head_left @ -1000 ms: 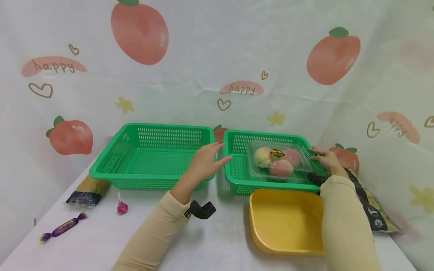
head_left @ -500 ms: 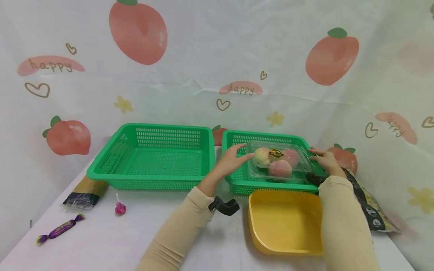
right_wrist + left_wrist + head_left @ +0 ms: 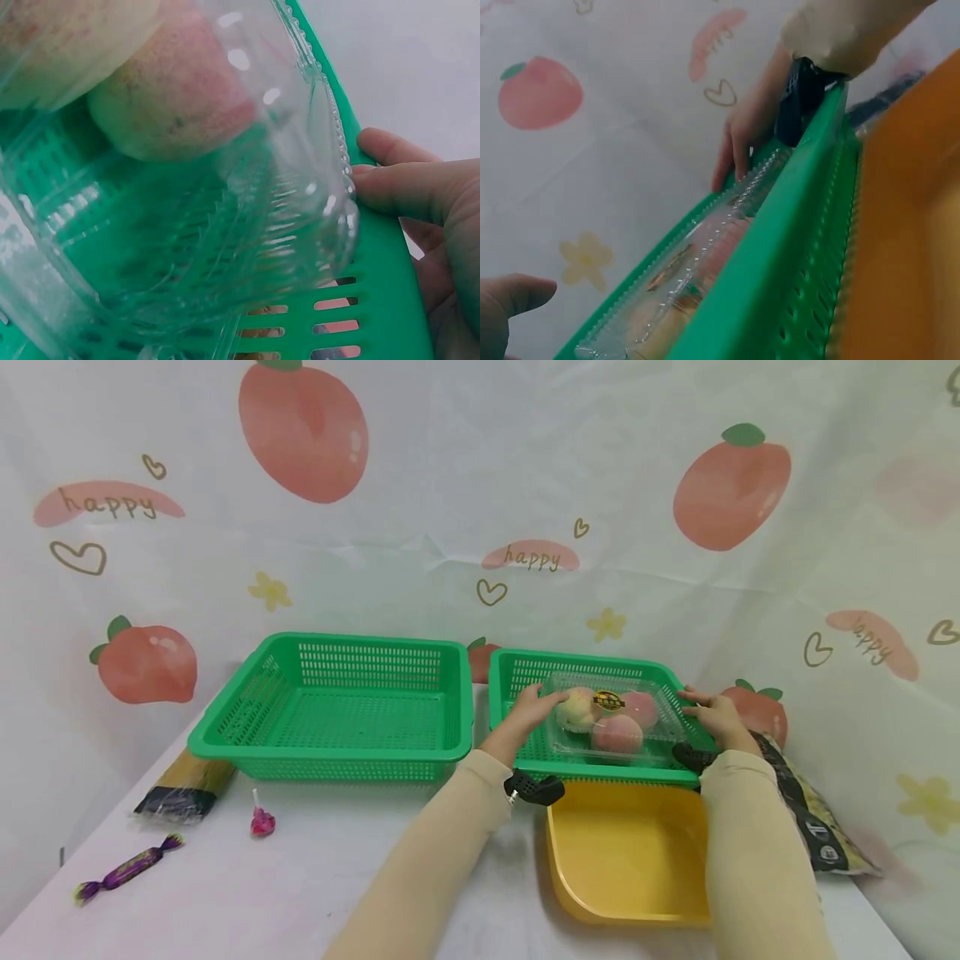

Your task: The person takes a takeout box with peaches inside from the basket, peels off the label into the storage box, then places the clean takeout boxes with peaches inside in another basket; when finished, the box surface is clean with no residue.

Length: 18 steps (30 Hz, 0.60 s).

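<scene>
A clear plastic clamshell of peaches with a black-and-gold label sits inside the right-hand green basket. My left hand is over that basket's left side, fingers extended at the clamshell's left end. In the left wrist view its thumb stands apart from the plastic. At the opposite end my right hand holds the basket's end wall. The right wrist view has its thumb on the rim right at the clamshell's edge, with fingers showing through the slots outside.
A second green basket stands at left. In front of the peach basket is a yellow basin. A black-and-yellow bag lies at far right. On the left are a brown packet, a pink lollipop and a purple wrapped candy.
My left hand has moved right, from between the two baskets to the clamshell's left end. The right hand has kept its place at the basket's right end.
</scene>
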Motion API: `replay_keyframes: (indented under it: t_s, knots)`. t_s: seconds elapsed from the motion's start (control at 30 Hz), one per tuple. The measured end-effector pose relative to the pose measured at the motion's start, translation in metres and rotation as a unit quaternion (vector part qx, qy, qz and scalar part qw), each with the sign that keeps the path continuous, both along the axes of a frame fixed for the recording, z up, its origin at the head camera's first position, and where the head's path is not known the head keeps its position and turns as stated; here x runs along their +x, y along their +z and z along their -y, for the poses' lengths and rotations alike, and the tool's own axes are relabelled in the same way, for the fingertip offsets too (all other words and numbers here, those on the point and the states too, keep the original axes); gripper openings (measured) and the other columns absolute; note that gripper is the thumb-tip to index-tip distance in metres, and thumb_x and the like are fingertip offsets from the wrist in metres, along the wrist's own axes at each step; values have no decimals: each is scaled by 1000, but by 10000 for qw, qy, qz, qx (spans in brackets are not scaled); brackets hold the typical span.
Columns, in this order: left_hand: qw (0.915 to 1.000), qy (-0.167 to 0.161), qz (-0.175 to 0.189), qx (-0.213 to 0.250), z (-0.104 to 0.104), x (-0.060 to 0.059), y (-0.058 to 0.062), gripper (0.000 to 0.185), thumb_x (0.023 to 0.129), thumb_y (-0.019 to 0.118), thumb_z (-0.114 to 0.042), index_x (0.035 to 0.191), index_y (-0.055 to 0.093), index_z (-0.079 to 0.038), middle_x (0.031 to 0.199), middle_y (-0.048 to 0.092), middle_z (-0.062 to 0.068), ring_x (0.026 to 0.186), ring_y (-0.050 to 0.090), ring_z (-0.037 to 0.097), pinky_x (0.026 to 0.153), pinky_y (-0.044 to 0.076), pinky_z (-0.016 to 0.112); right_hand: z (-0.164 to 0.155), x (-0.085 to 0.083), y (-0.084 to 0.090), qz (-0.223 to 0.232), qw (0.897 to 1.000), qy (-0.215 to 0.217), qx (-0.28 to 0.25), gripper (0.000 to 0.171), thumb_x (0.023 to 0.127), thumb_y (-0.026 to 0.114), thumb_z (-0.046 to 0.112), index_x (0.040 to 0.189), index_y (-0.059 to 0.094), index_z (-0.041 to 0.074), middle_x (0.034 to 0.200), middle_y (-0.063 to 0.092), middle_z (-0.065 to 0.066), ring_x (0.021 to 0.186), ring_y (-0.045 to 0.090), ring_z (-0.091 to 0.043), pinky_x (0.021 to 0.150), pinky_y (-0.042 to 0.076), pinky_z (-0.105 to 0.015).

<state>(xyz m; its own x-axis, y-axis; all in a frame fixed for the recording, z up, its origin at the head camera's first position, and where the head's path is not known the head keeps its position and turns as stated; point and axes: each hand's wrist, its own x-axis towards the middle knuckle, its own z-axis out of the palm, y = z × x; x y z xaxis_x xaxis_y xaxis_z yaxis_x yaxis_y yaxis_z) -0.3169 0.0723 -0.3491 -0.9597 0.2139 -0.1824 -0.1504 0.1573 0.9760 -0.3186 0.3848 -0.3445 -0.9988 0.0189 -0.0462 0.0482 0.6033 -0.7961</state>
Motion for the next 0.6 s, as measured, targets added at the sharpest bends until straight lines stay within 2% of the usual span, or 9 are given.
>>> replay_keyframes:
  t_s: [0.17,0.3,0.4,0.5,0.53,0.6]
  knots:
    - [9997,29,242,0,-8,-5,-2,79,92,54,-38,150,10,-7,157,12,14,143,17,34,112,25,51,0,0,0,-21,10000,-57,47,47,99,40,6,142,28,-5,154,5,-20,140,0,-47,108,16,-64]
    - [9973,203,240,-669,-7,-6,-5,82,92,53,-41,150,6,-5,157,9,15,143,15,34,112,27,49,4,2,0,0,10000,-49,35,47,99,41,7,142,29,-4,154,5,-19,140,0,-46,109,17,-62]
    - [9934,267,184,-1098,-3,-8,-7,83,92,53,-43,150,9,-4,156,13,16,141,22,36,110,31,48,5,2,1,30,9999,-73,75,47,99,40,8,143,28,-3,154,5,-18,140,1,-47,108,16,-64]
    - [9936,318,211,-1064,-2,-8,-7,83,92,52,-44,149,9,-3,156,13,16,141,24,34,110,31,47,6,3,2,0,9999,-120,119,46,99,40,8,143,29,-2,154,5,-18,139,2,-48,108,16,-64]
    - [9939,320,281,-1019,-2,-5,-3,81,93,51,-42,149,8,-3,156,13,16,141,23,34,111,31,47,6,3,2,-22,9998,-133,126,46,99,40,7,143,29,-3,154,6,-18,139,3,-48,108,16,-64]
    - [9942,283,423,-947,-3,-6,-3,81,93,52,-42,149,9,-3,156,12,15,141,23,34,111,30,47,6,4,2,-51,9998,-164,124,46,98,40,5,142,30,-3,154,8,-19,139,4,-48,108,17,-64]
